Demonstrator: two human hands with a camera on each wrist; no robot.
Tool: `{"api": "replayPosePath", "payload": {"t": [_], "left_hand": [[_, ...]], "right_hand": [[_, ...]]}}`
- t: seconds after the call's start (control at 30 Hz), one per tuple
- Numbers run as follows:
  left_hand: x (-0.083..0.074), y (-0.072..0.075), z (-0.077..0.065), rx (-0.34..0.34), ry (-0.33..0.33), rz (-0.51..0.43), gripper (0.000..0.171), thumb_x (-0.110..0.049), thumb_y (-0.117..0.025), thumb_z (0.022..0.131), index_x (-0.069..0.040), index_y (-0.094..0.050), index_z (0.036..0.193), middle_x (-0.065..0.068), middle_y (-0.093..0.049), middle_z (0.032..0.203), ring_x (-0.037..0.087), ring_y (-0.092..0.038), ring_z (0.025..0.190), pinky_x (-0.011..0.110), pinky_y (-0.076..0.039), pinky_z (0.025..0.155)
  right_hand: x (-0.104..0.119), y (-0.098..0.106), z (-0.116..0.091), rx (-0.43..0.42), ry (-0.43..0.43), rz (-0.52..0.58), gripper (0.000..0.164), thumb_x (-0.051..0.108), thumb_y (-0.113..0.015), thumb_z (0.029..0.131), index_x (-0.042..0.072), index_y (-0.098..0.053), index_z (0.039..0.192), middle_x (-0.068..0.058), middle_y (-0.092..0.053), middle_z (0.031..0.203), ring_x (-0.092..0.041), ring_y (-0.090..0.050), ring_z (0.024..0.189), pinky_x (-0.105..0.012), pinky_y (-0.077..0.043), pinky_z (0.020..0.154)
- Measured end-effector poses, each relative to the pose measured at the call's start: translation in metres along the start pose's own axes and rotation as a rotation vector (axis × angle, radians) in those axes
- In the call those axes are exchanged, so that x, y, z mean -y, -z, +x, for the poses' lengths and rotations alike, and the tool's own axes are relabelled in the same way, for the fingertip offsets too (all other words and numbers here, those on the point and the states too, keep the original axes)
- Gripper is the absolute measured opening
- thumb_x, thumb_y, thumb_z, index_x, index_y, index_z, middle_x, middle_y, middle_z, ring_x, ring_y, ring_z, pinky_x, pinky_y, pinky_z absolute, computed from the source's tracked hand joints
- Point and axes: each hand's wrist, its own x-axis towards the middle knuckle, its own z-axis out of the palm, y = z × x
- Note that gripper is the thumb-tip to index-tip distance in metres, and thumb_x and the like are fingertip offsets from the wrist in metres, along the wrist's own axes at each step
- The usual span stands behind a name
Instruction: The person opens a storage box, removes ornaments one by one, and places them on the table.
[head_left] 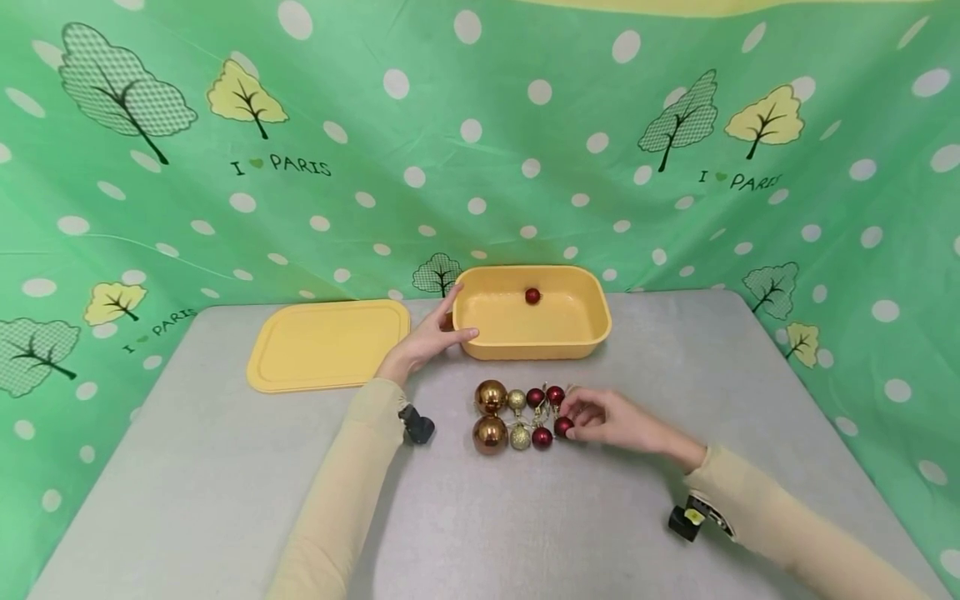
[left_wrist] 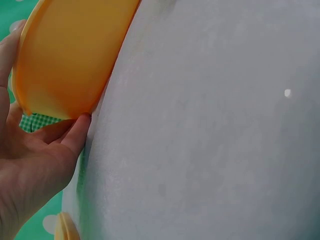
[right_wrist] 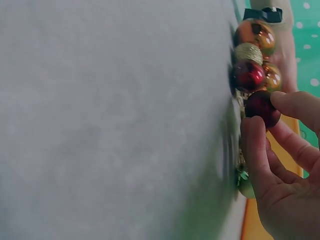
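At the yellow plastic box (head_left: pixel 531 351), my left hand (head_left: pixel 429 340) grips the left end, thumb at the front rim and fingers toward the back corner. One small red bauble (head_left: pixel 532 296) lies inside the box. My right hand (head_left: pixel 618 421) pinches a dark red bauble (right_wrist: pixel 262 109) between thumb and fingertips, at the right end of a group of baubles. That group has two large copper baubles (head_left: pixel 491 435), two glittery gold baubles (head_left: pixel 520 437) and several small red baubles (head_left: pixel 542 437). In the right wrist view, a green bauble (right_wrist: pixel 246 186) shows partly behind the fingers.
A yellow lid (head_left: pixel 330 346) lies flat on the grey table (head_left: pixel 480 533), left of the box. Behind the table hangs a green dotted cloth (head_left: pixel 480 167) with printed trees. Both sleeved forearms reach in from the front, each wearing a black wrist camera (head_left: pixel 416 425).
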Motion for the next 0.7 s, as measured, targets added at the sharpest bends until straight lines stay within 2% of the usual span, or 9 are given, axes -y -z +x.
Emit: {"api": "replayPosePath", "payload": {"t": [0.23,0.7], "left_hand": [[0.003,0.001,0.003,0.008,-0.011,-0.002,0.094,-0.009,-0.070,0.089,-0.035,-0.009,0.156,0.026,-0.019,0.154,0.036,-0.033,0.136,0.042,-0.024,0.113],[0.003,0.001,0.002,-0.008,0.001,-0.008,0.094,-0.009,-0.071,0.088,-0.037,-0.011,0.155,0.025,-0.021,0.154,0.033,-0.036,0.135,0.040,-0.027,0.112]], "right_hand": [[0.000,-0.007,-0.004,-0.019,0.027,-0.030,0.024,0.005,-0.072,0.084,-0.002,-0.062,0.105,-0.011,-0.062,0.098,-0.022,-0.062,0.087,-0.030,-0.055,0.076],[-0.001,-0.013,-0.005,-0.055,0.002,-0.069,0.027,0.009,-0.074,0.084,-0.001,-0.062,0.106,-0.007,-0.064,0.093,-0.019,-0.061,0.083,-0.030,-0.055,0.074]]}}
